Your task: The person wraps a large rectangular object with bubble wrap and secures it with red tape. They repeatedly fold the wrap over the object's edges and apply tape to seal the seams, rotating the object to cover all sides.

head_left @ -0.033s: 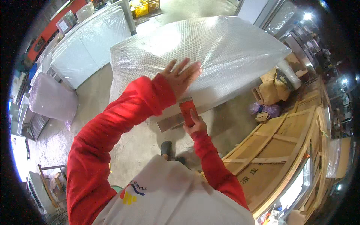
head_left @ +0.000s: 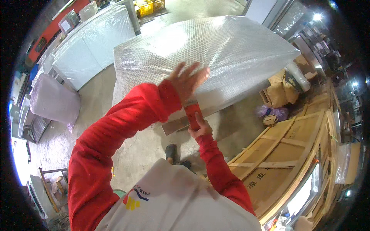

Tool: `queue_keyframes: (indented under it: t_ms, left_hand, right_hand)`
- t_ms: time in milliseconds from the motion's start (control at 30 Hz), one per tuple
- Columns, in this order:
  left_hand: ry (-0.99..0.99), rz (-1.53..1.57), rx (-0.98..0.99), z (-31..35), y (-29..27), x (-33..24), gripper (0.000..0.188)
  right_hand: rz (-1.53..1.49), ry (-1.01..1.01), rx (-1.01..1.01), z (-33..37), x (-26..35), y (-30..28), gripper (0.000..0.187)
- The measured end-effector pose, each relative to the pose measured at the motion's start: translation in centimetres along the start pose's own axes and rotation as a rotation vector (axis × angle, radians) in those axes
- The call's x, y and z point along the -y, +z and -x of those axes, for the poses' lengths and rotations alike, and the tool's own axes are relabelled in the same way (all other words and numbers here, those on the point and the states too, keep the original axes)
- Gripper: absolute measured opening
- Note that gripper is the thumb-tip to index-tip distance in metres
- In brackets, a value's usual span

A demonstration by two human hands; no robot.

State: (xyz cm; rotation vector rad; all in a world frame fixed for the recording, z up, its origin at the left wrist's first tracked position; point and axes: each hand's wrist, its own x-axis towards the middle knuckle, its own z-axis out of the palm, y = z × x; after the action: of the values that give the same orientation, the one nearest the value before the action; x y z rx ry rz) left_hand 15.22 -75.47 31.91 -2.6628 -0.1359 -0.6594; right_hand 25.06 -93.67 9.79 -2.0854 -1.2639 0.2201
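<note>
A large block-shaped item wrapped in clear bubble wrap (head_left: pixel 223 50) fills the area in front of me. My left hand (head_left: pixel 187 81) is open over its near side, fingers spread and the forearm reaching across. Whether the palm presses on the wrap or hovers just above it, I cannot tell. My right hand (head_left: pixel 201 130) is closed around a red hand tool (head_left: pixel 193 115) with a grey metal end, held close to the near face of the wrapped item. The exact kind of tool is not clear. Its metal end sits just below my left wrist.
Wooden framing with brown board (head_left: pixel 281 150) stands to the right, by a purple plastic bundle (head_left: pixel 273 112) and brown paper packing (head_left: pixel 283 88). Plastic-covered white panels (head_left: pixel 90 48) lean at the far left, near a wrapped pinkish item (head_left: pixel 54 98). Yellow crates (head_left: pixel 144 8) sit at the back.
My left hand has shifted very slightly toward me, its fingers still spread. The right hand and the red tool stay almost in place.
</note>
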Motion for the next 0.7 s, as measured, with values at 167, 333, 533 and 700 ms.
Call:
queue_keyframes:
  t_ms: [167, 333, 533, 700]
  left_hand:
    - [-0.349, 0.789, 0.605, 3.0, 9.5, -3.3, 0.051]
    - [-0.432, 0.972, 0.5, 6.4, 17.7, -5.7, 0.041]
    - [-0.455, 1.1, 0.606, 7.1, 20.2, -6.9, 0.04]
    - [-0.442, 1.135, 0.654, 6.7, 20.8, -6.5, 0.04]
  right_hand:
    - [0.005, 0.13, 0.136, 1.3, -2.9, 2.8, 0.085]
    - [0.045, 0.209, 0.272, 1.0, -4.2, 3.5, 0.077]
    - [0.176, 0.322, 0.503, 2.0, -5.2, 4.7, 0.089]
    - [0.23, 0.389, 0.559, -3.3, -2.6, 5.9, 0.077]
